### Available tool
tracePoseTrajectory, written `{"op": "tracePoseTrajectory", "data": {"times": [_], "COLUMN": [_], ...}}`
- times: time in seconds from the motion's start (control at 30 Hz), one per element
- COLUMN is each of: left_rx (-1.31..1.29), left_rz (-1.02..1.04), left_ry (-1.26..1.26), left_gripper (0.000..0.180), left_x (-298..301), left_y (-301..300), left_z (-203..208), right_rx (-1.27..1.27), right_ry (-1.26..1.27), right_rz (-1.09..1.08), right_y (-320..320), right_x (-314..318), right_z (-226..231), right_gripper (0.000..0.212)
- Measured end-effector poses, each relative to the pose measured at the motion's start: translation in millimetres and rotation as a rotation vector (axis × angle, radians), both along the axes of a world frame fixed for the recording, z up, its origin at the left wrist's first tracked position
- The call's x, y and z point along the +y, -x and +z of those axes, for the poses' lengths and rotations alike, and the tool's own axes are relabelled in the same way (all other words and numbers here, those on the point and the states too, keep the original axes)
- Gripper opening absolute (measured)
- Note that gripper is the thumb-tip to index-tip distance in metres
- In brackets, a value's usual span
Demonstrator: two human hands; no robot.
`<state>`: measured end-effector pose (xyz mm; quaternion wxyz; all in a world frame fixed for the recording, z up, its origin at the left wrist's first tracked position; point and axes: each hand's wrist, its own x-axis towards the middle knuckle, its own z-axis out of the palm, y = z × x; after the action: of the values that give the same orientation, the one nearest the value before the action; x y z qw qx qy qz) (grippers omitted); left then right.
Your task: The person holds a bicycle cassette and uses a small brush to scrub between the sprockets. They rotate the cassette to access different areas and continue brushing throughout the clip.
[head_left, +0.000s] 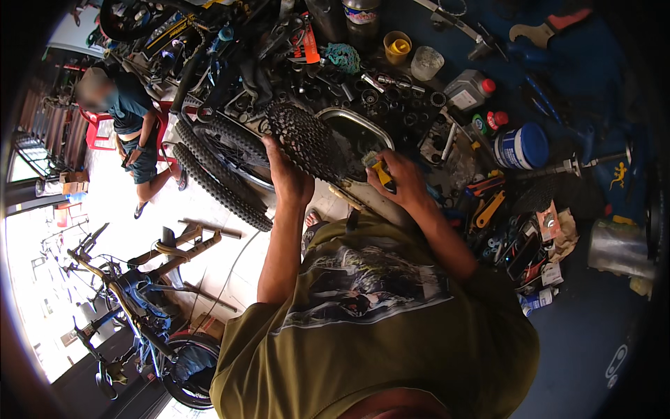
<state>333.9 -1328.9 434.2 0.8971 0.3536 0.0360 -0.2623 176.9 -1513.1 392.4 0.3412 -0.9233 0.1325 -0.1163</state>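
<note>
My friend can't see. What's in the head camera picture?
A person's left hand holds a big, dark bike cassette, and the right hand grips a yellow brush beside it. Tyres and tools are nearby; farther left, someone sits on a red chair.

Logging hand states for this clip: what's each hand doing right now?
Left hand: closed on the bicycle cassette, holding its edge.
Right hand: closed, holding the yellow brush.

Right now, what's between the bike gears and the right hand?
In the head view, a small yellow-handled brush held in the right hand, its pale end toward the bike gears. Whether they touch, I can't tell.
</note>
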Motion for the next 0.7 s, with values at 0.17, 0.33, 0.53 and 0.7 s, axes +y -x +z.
{"op": "tracePoseTrajectory", "data": {"times": [0.17,0.33,0.53,0.7], "left_rx": [-0.071,-0.149,-0.072,-0.147], "left_rz": [-0.095,-0.169,-0.047,-0.108], "left_ry": [-0.041,-0.142,-0.140,-0.157], "left_gripper": [0.052,0.043,0.033,0.033], "left_x": [8.2,12.9,-15.6,-2.5], "left_y": [0.5,5.7,20.9,24.0], "left_z": [-24.0,-32.6,21.7,-8.0], "right_rx": [-0.079,-0.266,-0.351,-0.335], "right_ry": [-0.254,-0.623,-0.572,-0.536], "right_rz": [-0.125,-0.185,-0.162,-0.142], "right_y": [-9.5,-30.9,-39.6,-40.9], "right_x": [-4.4,9.6,26.9,37.3], "right_z": [-10.4,39.5,43.3,66.4], "right_gripper": [0.026,0.023,0.021,0.019]}}
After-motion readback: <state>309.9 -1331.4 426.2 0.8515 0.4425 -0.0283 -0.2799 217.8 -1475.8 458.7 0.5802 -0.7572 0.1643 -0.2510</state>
